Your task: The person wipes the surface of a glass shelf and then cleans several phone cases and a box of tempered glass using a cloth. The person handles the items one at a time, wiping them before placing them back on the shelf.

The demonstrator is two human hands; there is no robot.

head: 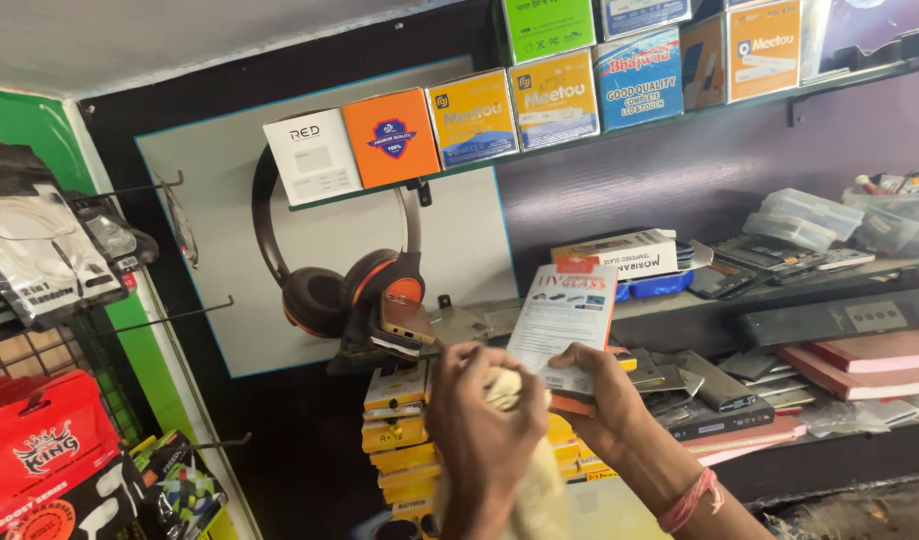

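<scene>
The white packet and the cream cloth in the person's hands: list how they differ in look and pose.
The white packet is flat, stiff and printed, held upright by the right hand. The cream cloth is soft, plain and bunched in the left hand, trailing downward. Both are pale and hand-held.

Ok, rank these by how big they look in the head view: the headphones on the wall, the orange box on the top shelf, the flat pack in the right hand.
1. headphones
2. flat pack, nearer the camera, so unsure
3. orange box
</scene>
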